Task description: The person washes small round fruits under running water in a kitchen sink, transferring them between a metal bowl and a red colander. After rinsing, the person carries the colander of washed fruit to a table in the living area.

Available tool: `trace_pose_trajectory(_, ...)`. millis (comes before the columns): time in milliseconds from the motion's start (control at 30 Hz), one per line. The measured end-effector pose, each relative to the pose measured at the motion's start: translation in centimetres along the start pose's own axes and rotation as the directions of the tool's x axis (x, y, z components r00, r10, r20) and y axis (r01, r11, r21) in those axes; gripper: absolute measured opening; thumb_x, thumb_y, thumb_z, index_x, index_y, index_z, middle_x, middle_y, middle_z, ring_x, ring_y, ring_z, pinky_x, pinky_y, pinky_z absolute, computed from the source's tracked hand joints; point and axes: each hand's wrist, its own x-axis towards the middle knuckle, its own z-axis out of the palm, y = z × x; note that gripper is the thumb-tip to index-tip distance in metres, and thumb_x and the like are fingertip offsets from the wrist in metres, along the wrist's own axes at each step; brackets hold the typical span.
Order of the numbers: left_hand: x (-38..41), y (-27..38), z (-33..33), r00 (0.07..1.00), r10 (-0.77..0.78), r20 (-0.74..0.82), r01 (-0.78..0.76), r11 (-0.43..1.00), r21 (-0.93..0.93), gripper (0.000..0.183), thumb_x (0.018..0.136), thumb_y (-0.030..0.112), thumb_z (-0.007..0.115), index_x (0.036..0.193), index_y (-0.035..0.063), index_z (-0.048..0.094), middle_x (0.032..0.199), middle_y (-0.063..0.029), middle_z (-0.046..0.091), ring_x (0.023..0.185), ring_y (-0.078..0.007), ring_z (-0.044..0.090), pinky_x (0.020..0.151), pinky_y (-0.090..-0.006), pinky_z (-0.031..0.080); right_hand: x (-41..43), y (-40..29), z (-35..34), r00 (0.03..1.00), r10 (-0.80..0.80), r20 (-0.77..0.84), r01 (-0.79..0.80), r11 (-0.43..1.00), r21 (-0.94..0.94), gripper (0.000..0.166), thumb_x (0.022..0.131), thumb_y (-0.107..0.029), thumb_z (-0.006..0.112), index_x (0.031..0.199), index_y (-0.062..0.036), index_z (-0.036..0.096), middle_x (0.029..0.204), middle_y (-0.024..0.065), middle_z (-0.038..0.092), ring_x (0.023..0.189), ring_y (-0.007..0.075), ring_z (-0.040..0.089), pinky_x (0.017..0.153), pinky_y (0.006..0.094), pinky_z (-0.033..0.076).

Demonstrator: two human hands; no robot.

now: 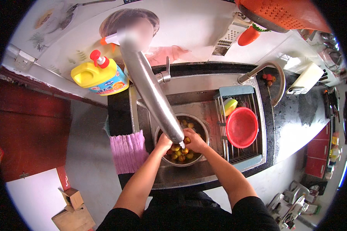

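Note:
A round metal bowl (206, 135) stands in the stainless steel sink (188, 176), holding many small yellow-green and reddish fruits (181, 157) in liquid. Over its left side is my left hand (164, 143), its fingers partly hidden behind the faucet. My right hand (195, 140) reaches in from the right, its fingers curled at a yellowish fruit (186, 140); whether it grips the fruit is unclear. The thick metal faucet (159, 101) crosses the view above the bowl, with clear water (182, 145) at its tip between my hands.
Right of the bowl, a rack (240, 163) holds a red plastic basin (242, 127) and a green-handled brush (230, 106). A pink cloth (127, 153) hangs over the left counter edge. A yellow detergent bottle (104, 78) stands behind left; a curved second spout (280, 75) rises at back right.

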Motion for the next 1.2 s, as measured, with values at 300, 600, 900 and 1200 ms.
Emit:
trace_pose_trajectory(300,-5.5,1.2,0.9,0.949,0.099,0.298,-0.314,0.329,0.891,0.093,0.054,0.042,0.084,0.133,0.016,0.043,0.143,-0.0164,0.031,0.136,-0.0342,0.026,0.099,-0.0655,0.03,-3.2,-3.1,1.9,0.945,0.316,0.085,-0.148,0.643,-0.751,0.106,0.062,-0.049,0.079,0.146,-0.0214,0.021,0.152,0.0139,0.011,0.134,0.0455,0.022,0.106,0.049,0.034)
trace_pose_trajectory(600,0.7,-3.6,0.7,0.947,-0.024,0.32,-0.217,0.686,0.694,0.072,0.066,0.035,0.078,0.122,0.0002,0.048,0.139,-0.0258,0.031,0.127,-0.0448,0.034,0.104,-0.0483,0.035,0.1,-0.2,2.1,0.934,0.357,0.029,-0.251,0.711,-0.657,0.083,0.066,-0.023,0.077,0.136,-0.0144,0.034,0.131,0.0182,0.044,0.117,0.0409,0.048,0.092,0.0459,0.047)
trace_pose_trajectory(900,-2.0,-1.0,-0.2,0.891,0.299,0.34,-0.45,0.678,0.582,0.046,0.08,0.005,0.06,0.125,0.003,0.05,0.139,-0.0191,0.038,0.126,-0.037,0.04,0.103,-0.0434,0.036,-2.2,-0.8,1.8,0.948,0.203,-0.245,-0.224,0.973,-0.062,0.057,0.07,-0.01,0.072,0.125,-0.0137,0.054,0.103,0.0152,0.056,0.086,0.0312,0.059,0.077,0.0401,0.048)
trace_pose_trajectory(1200,-1.8,11.1,-1.6,0.91,0.178,0.374,-0.4,0.618,0.677,0.026,0.086,0.015,0.061,0.109,0.0033,0.06,0.115,-0.0147,0.059,0.106,-0.0284,0.059,0.094,-0.0374,0.047,-3.3,-4.8,-1.5,0.951,0.185,-0.248,-0.247,0.937,-0.248,0.042,0.077,-0.027,0.068,0.113,-0.007,0.061,0.113,0.019,0.055,0.108,0.0358,0.052,0.093,0.0423,0.044)
